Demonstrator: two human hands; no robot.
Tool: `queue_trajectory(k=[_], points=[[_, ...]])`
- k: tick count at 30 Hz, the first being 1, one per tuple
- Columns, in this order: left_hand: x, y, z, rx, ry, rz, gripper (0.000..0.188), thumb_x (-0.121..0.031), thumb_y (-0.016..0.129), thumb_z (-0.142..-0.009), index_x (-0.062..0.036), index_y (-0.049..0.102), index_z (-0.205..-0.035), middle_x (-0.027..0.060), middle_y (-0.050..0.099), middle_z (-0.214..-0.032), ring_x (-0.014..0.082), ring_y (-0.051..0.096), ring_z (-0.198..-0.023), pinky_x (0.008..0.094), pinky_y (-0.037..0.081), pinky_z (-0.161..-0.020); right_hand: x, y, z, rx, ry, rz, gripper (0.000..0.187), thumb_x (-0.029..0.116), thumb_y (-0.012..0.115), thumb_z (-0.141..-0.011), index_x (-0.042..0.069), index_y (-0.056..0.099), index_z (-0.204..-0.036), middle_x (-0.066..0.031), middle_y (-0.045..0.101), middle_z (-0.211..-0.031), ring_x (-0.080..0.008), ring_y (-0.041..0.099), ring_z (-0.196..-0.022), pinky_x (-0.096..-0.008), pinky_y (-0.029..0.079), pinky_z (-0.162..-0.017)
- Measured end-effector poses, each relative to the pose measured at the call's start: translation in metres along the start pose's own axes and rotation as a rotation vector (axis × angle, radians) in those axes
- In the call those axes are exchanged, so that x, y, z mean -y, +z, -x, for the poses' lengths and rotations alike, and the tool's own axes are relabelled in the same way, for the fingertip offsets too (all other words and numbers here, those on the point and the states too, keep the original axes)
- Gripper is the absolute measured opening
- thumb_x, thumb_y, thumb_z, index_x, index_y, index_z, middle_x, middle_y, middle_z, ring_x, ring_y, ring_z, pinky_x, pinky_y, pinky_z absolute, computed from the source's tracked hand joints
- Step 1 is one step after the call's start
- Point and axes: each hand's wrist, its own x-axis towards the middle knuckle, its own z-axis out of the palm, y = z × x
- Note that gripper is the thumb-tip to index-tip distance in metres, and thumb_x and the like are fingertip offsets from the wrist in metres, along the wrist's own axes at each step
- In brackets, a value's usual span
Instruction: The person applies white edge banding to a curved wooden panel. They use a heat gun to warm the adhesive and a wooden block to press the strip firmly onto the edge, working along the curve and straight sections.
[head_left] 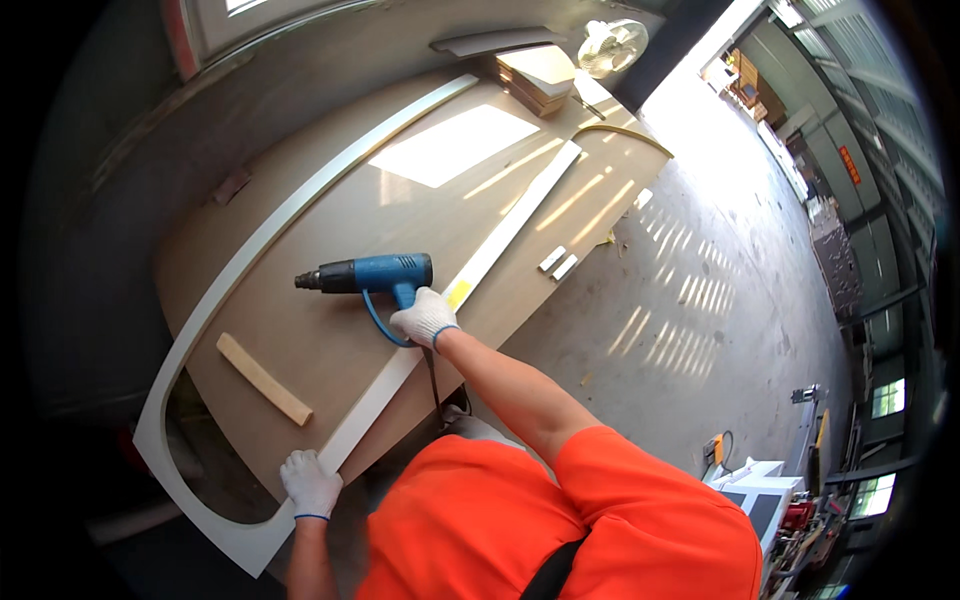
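Observation:
In a white knitted glove, my right hand (425, 318) is closed around the handle of a blue and black heat gun (390, 270). Its metal nozzle points left, above the table. My left hand (310, 484), gloved the same way, grips the near side of a long white frame (215, 300) close to its curved end. This frame has two long sides joined by a rounded end that overhangs the table's left edge. A yellow patch (459, 293) shows on the near side, just beyond my right hand. A pale wooden strip (265, 380) lies between the frame's two sides.
The frame rests on a large brown table (330, 235). At its far end are a stack of boards (535, 75) and a white fan (612, 47). Two small white blocks (558, 262) lie near the right edge. A dark cord (435, 385) hangs below the heat gun. Concrete floor (640, 300) extends right.

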Motion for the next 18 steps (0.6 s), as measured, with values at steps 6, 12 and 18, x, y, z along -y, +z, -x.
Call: queue_trajectory(k=[6, 12, 18], points=[[-0.066, -0.012, -0.04, -0.056, -0.003, 0.0, 0.044, -0.029, 0.077, -0.073, -0.0069, 0.071, -0.111, 0.0154, 0.067, -0.113, 0.0358, 0.065, -0.112, 0.0468, 0.053, -0.101, -0.081, -0.125, 0.048, -0.046, -0.058, -0.589, 0.025, 0.019, 0.082, -0.073, 0.0, 0.071, -0.084, -0.0075, 0.071, -0.076, -0.0164, 0.069, -0.068, -0.0333, 0.056, -0.067], [-0.176, -0.033, -0.127, -0.039, 0.143, 0.093, 0.043, -0.029, 0.077, -0.076, -0.0055, 0.072, -0.111, 0.0174, 0.069, -0.115, 0.0365, 0.067, -0.114, 0.0474, 0.056, -0.102, -0.242, -0.204, 0.098, -0.486, 0.083, -0.897, 0.017, 0.008, 0.081, -0.078, 0.003, 0.066, -0.085, -0.0043, 0.065, -0.076, -0.0159, 0.064, -0.068, -0.0348, 0.053, -0.064], [-0.293, -0.045, -0.218, -0.031, 0.19, 0.151, 0.046, -0.032, 0.079, -0.076, -0.0044, 0.072, -0.112, 0.018, 0.069, -0.118, 0.0367, 0.068, -0.115, 0.0479, 0.057, -0.103, -0.358, -0.278, 0.158, -0.828, 0.272, -0.884, 0.015, 0.004, 0.077, -0.077, 0.001, 0.067, -0.088, -0.0063, 0.068, -0.08, -0.019, 0.068, -0.068, -0.0361, 0.055, -0.065]])
